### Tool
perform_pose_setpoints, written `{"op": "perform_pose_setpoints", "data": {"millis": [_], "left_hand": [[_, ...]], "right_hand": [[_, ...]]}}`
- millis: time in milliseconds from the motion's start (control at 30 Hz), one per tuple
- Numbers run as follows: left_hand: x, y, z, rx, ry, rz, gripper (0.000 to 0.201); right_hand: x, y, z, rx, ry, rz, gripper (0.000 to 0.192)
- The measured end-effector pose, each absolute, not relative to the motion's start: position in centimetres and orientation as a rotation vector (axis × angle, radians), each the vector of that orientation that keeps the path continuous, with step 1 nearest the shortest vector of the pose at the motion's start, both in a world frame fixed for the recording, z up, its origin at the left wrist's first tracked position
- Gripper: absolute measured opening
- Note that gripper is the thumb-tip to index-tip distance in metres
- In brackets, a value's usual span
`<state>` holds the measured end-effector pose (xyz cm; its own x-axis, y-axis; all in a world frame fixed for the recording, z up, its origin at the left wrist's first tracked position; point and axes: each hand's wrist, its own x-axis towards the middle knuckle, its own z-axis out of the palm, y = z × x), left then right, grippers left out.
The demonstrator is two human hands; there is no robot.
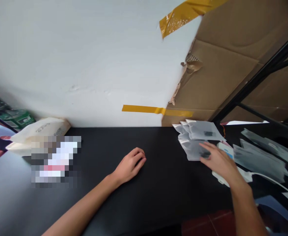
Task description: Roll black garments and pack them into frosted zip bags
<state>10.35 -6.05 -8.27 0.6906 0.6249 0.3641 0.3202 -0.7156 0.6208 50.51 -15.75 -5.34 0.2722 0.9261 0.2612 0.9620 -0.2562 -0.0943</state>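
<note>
My left hand (130,165) rests on the black table (158,183) near its middle, fingers loosely curled, holding nothing. My right hand (219,161) lies palm down at the right, its fingertips touching the nearest of several small translucent grey plastic bags (195,149). More of these bags (202,130) are fanned out just behind, each with a dark small part inside. Whether the fingers grip the bag is unclear; they look spread flat on it.
A white device with a cable (244,175) lies under my right wrist. More grey bags (259,160) lie further right. A cream bag (39,131) sits at the left by the white wall. Cardboard with yellow tape (222,75) and a black frame (264,75) stand behind.
</note>
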Motion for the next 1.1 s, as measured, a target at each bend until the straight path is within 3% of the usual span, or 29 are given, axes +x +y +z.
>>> {"op": "perform_pose_setpoints", "data": {"millis": [100, 300, 433, 533, 667, 800, 1100], "left_hand": [[10.3, -6.1, -8.4, 2.38, 0.736, 0.771, 0.021], [10.2, -6.1, -8.4, 2.387, 0.75, 0.789, 0.02], [10.2, -6.1, -8.5, 2.381, 0.775, 0.854, 0.014], [10.1, -6.0, -8.7, 2.426, 0.874, 1.041, 0.017], [9.6, -5.7, -8.8, 2.703, 0.963, 1.239, 0.04], [8.5, -4.4, -9.1, 2.93, 0.829, 0.991, 0.029], [4.1, -0.3, -9.5, 2.908, 1.136, 0.782, 0.036]], "right_hand": [[50.8, -12.9, -3.7, -2.376, -1.639, -0.445, 0.064], [53.1, -8.8, -5.0, -2.196, -1.661, -0.588, 0.03], [52.1, -8.8, -4.0, -1.967, -1.68, -0.758, 0.028], [46.6, -9.1, -2.6, -1.69, -1.814, -0.867, 0.025], [35.2, -9.5, -3.6, -1.317, -2.172, -0.75, 0.021], [28.2, -8.9, -6.4, -1.049, -2.366, -0.571, 0.023], [34.4, -6.5, -8.3, -1.202, -2.155, -0.335, 0.014]]}}
